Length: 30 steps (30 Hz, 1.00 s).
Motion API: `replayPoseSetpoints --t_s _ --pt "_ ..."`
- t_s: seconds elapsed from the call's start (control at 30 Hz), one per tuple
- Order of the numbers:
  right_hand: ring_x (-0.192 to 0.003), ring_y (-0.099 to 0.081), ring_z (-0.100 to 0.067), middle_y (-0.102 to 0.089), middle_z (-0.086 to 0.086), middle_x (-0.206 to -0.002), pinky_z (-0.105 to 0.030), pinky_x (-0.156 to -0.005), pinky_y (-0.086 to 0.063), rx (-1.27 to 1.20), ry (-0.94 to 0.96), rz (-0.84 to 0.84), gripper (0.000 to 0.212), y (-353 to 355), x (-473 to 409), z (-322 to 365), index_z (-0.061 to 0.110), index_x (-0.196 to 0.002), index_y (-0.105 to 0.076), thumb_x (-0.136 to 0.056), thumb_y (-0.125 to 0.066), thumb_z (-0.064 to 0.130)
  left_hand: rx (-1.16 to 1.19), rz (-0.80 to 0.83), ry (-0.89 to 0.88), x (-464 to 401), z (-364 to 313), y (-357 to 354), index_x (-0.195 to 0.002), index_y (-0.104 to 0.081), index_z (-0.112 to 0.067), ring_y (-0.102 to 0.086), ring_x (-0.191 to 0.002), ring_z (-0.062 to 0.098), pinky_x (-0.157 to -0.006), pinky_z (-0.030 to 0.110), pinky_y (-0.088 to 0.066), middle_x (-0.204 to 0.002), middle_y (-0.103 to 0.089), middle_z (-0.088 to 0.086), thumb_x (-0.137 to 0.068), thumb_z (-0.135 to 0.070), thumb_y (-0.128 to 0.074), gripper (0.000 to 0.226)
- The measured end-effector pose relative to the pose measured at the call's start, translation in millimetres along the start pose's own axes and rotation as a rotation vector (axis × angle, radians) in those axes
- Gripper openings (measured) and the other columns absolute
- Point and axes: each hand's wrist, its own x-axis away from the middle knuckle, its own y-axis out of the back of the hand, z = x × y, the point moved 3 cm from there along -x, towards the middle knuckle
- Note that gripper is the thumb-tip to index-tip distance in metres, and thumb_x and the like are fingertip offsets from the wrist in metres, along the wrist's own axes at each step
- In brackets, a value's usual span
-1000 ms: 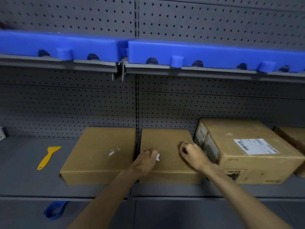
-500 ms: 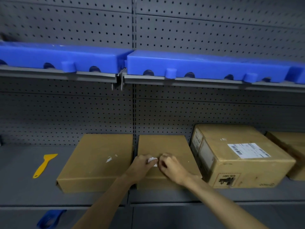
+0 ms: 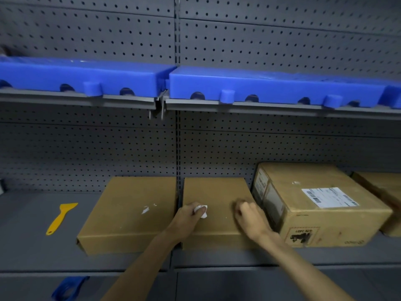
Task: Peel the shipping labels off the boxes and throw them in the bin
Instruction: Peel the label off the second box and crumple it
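Three brown boxes stand in a row on the grey shelf [image 3: 26,253]. My left hand [image 3: 186,220] rests on the middle box [image 3: 217,192] and grips a crumpled white label scrap [image 3: 201,210]. Farther right on the same box lies my right hand [image 3: 249,216], blurred, its fingers curled against the cardboard; what it holds, if anything, does not show. The left box [image 3: 130,205] carries small white label remnants [image 3: 145,210]. The taller right box [image 3: 321,205] bears a whole white shipping label [image 3: 329,197] on top.
A yellow plastic scraper [image 3: 60,217] lies on the shelf to the left. Another brown box [image 3: 384,192] sits at the far right edge. Blue plastic pallets [image 3: 260,83] fill the upper shelf. A blue object [image 3: 67,286] shows below the shelf front. Perforated grey panels form the back.
My right hand came over to my left hand half a second ago, then moved back right across the middle box. My left hand stays put with the scrap. The camera tilted up slightly.
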Motion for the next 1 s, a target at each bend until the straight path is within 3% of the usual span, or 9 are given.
replayPoseSetpoints --t_s 0.13,0.27,0.4,0.53,0.6,0.67,0.83,0.9,1.0 --pt "-0.095 -0.066 -0.024 -0.070 -0.009 -0.102 -0.037 -0.082 -0.056 -0.036 -0.089 -0.026 0.015 -7.9 -8.6 -3.8 0.012 -0.101 -0.065 -0.093 -0.053 0.016 0.039 -0.007 0.013 -0.8 -5.1 -0.1 -0.093 -0.060 -0.007 -0.053 -0.083 0.012 -0.076 0.027 -0.042 -0.089 -0.057 0.004 -0.103 -0.035 -0.038 0.038" --pt "-0.111 -0.053 -0.028 -0.058 -0.011 -0.118 -0.035 -0.096 -0.043 -0.182 0.192 0.085 0.016 -24.6 -13.6 54.1 0.005 -0.106 -0.060 -0.094 -0.053 0.013 0.028 -0.045 0.009 0.2 -9.8 -1.1 -0.116 -0.064 -0.015 -0.056 -0.106 0.012 -0.087 0.022 -0.036 -0.109 -0.061 -0.006 -0.105 -0.039 -0.031 0.042" --pt "-0.107 -0.055 -0.030 -0.058 -0.012 -0.117 -0.037 -0.088 -0.043 -0.075 0.102 0.057 0.014 -7.8 -31.5 34.7 0.008 -0.104 -0.058 -0.095 -0.050 0.015 0.152 -0.028 0.167 -2.7 0.8 -2.0 -0.101 -0.066 -0.027 -0.056 -0.111 0.015 -0.099 0.030 -0.039 -0.118 -0.063 -0.002 -0.102 -0.033 -0.035 0.032" --pt "-0.102 -0.058 -0.031 -0.058 -0.012 -0.117 -0.038 -0.085 -0.046 -0.041 0.085 0.036 0.014 -7.9 -32.4 34.3 0.008 -0.103 -0.058 -0.094 -0.051 0.016 0.023 -0.039 0.119 -0.8 -3.8 -3.2 -0.117 -0.060 -0.012 -0.055 -0.107 0.018 -0.090 0.027 -0.040 -0.116 -0.061 0.003 -0.104 -0.028 -0.038 0.031" --pt "-0.107 -0.055 -0.030 -0.057 -0.010 -0.115 -0.037 -0.090 -0.043 -0.090 0.200 0.086 0.013 -17.0 -27.7 49.2 0.007 -0.101 -0.059 -0.093 -0.054 0.015 -0.076 -0.054 0.057 -1.1 -6.5 -1.5 -0.105 -0.060 -0.007 -0.061 -0.091 0.018 -0.083 0.030 -0.048 -0.102 -0.066 0.007 -0.104 -0.028 -0.040 0.029" --pt "-0.108 -0.054 -0.029 -0.058 -0.009 -0.110 -0.033 -0.091 -0.041 -0.111 0.220 0.116 0.011 -15.2 -25.1 47.5 0.007 -0.097 -0.061 -0.092 -0.056 0.015 -0.133 -0.025 0.003 0.4 -7.8 1.9 -0.084 -0.058 -0.012 -0.055 -0.070 0.006 -0.067 0.023 -0.045 -0.078 -0.062 -0.003 -0.101 -0.027 -0.047 0.025" --pt "-0.108 -0.057 -0.025 -0.058 -0.008 -0.119 -0.034 -0.093 -0.046 -0.075 0.016 0.042 0.018 4.1 -12.8 20.1 0.009 -0.109 -0.060 -0.095 -0.052 0.019 -0.189 -0.074 -0.035 0.1 -10.3 10.1 -0.061 -0.057 -0.017 -0.042 -0.050 -0.001 -0.051 0.016 -0.034 -0.057 -0.053 -0.008 -0.091 -0.029 -0.066 0.034" --pt "-0.107 -0.057 -0.024 -0.058 -0.007 -0.116 -0.035 -0.094 -0.048 -0.139 0.076 0.117 0.016 1.8 -7.2 30.6 0.010 -0.106 -0.061 -0.094 -0.054 0.019 -0.275 -0.067 -0.032 -1.4 -15.0 11.5 -0.073 -0.065 -0.014 -0.052 -0.061 0.005 -0.060 0.024 -0.042 -0.066 -0.058 -0.005 -0.093 -0.034 -0.062 0.028" --pt "-0.102 -0.056 -0.021 -0.059 -0.004 -0.108 -0.033 -0.090 -0.047 -0.219 0.116 0.176 0.012 10.0 -2.9 39.9 0.011 -0.096 -0.064 -0.094 -0.056 0.021 -0.490 -0.064 0.004 -2.6 -27.9 14.0 -0.120 -0.061 -0.013 -0.060 -0.079 0.012 -0.072 0.025 -0.049 -0.090 -0.061 -0.001 -0.102 -0.032 -0.044 0.030"
